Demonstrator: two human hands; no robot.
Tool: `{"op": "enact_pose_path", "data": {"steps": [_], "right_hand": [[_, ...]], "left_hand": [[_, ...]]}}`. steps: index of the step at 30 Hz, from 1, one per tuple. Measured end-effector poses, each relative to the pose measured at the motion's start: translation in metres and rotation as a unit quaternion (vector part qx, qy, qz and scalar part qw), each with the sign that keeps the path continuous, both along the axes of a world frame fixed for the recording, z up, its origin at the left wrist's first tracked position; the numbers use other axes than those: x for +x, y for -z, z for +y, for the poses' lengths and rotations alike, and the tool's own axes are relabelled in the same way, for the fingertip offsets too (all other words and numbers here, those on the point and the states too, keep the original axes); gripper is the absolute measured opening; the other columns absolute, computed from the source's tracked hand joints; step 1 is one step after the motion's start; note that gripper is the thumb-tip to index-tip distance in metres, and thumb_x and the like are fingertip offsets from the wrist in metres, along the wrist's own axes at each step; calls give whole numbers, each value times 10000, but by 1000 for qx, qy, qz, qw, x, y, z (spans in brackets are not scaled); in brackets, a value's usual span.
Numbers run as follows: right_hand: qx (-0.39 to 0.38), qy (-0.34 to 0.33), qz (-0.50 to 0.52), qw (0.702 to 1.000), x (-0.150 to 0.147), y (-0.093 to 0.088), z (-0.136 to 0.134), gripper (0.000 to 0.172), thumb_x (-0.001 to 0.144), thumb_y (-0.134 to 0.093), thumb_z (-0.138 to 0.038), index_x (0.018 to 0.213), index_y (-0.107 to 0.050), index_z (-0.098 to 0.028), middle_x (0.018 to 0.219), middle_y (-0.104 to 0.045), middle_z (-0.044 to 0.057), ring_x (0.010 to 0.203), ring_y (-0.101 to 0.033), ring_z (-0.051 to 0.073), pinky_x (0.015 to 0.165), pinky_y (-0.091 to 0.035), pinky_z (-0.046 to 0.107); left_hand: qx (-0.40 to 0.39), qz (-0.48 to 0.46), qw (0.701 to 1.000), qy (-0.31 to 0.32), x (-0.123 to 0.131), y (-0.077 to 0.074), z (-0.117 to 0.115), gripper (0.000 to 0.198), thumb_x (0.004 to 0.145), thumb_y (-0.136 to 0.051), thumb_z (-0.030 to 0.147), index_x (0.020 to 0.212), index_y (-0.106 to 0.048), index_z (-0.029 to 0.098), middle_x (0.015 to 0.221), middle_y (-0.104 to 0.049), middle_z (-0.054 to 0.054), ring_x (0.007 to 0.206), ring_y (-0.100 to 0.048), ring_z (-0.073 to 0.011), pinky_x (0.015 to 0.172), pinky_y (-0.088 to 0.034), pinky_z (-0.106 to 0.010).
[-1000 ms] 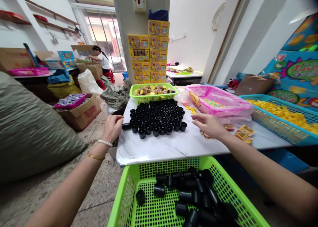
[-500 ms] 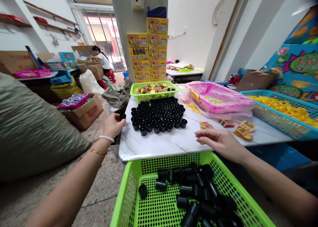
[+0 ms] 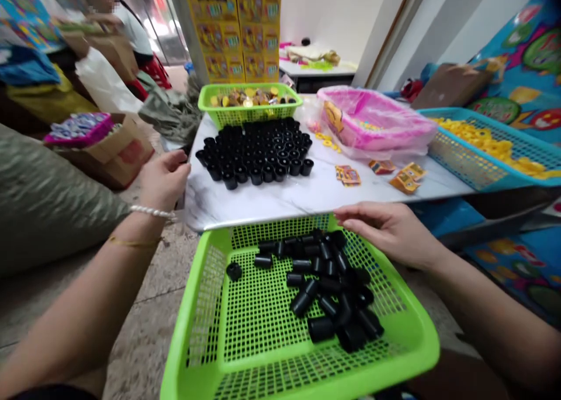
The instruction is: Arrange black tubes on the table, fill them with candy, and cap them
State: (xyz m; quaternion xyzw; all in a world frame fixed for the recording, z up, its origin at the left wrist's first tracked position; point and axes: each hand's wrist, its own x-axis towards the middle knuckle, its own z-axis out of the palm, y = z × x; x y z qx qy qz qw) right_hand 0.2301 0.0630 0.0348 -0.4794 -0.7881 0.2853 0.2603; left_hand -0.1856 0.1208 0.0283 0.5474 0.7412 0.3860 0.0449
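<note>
1. The white marble-topped counter (image 3: 245, 204) ran from near to far across the middle of the scene, with a concrete floor (image 3: 140, 306) below it on the left.
2. A bright green plastic basket (image 3: 205, 295) sat at the near edge of the counter, tilted slightly toward the person.
3. On the right of the counter stood a pink plastic-lined tub (image 3: 372, 120) and a blue mesh basket (image 3: 456, 155) of yellow rings, while a smaller green basket (image 3: 249, 99) of gold-wrapped pieces stood at the far end.
4. Rows of black plastic cups (image 3: 254, 155) stood upright on the counter, just in front of the smaller green basket.
5. Black plastic cylinders (image 3: 319, 283) lay heaped on their sides in the near basket, toward its right, with one lone cylinder (image 3: 234, 271) apart on the left.
6. The right hand (image 3: 381, 230) lay open and empty, its fingers at the near basket's far rim.
7. The left hand (image 3: 164, 181) curled loosely at the counter's left edge; whether it held anything could not be told.
</note>
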Motion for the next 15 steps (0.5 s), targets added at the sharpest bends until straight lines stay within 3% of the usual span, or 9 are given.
{"op": "enact_pose_path", "data": {"steps": [2, 4, 5, 7, 10, 13, 15], "right_hand": [[11, -28, -22, 999, -6, -3, -6, 271, 875, -584, -374, 1060, -738, -248, 1023, -751, 44, 888, -703, 211, 842, -577, 356], [26, -80, -45, 995, -18, -2, -9, 255, 887, -569, -340, 1056, -735, -247, 1007, -753, 34, 877, -702, 198, 831, -568, 342], [36, -119, -57, 991, -26, -1, -10, 251, 893, -561, -318, 1062, -730, -240, 1001, -753, 31, 877, -700, 191, 829, -562, 334], [62, -200, -88, 974, -49, 3, -9, 252, 902, -552, -270, 1086, -715, -215, 1012, -746, 33, 890, -695, 183, 841, -548, 324], [105, -279, -166, 940, -91, 11, -8, 246, 915, -555, -260, 1095, -700, -174, 1032, -727, 62, 905, -688, 207, 822, -539, 338], [138, -297, -263, 908, -131, 28, -7, 288, 933, -547, -360, 1030, -698, -135, 958, -712, 103, 845, -688, 256, 695, -536, 358], [154, -308, -311, 886, -149, 42, -9, 270, 936, -537, -325, 994, -689, -109, 947, -693, 132, 816, -681, 268, 643, -519, 357]], "left_hand": [[10, 12, 1000, 25, 19, -4, -39, 375, 874, -562, 327, 1181, -663, 138, 1030, -708, -41, 896, -637, -185, 888, -482, -357], [1, 28, 996, 87, 39, -4, -79, 285, 810, -619, 433, 933, -746, 210, 855, -719, -1, 754, -630, -176, 810, -503, -342], [-22, 61, 980, 188, 49, -1, -98, 253, 812, -605, 431, 884, -746, 233, 836, -718, -7, 743, -633, -190, 776, -509, -348], [-59, 133, 943, 298, 66, 6, -125, 223, 833, -564, 390, 823, -737, 251, 852, -717, -38, 798, -631, -235, 768, -507, -382], [-125, 258, 901, 326, 77, 17, -142, 150, 793, -588, 294, 826, -727, 247, 881, -697, -90, 878, -596, -312, 812, -469, -474], [-184, 330, 871, 316, 77, 24, -137, 143, 667, -692, 238, 808, -716, 235, 853, -661, -118, 885, -578, -362, 827, -433, -532], [-199, 341, 861, 321, 77, 28, -131, 146, 597, -738, 208, 736, -699, 226, 800, -637, -120, 887, -575, -376, 843, -421, -541]]}}
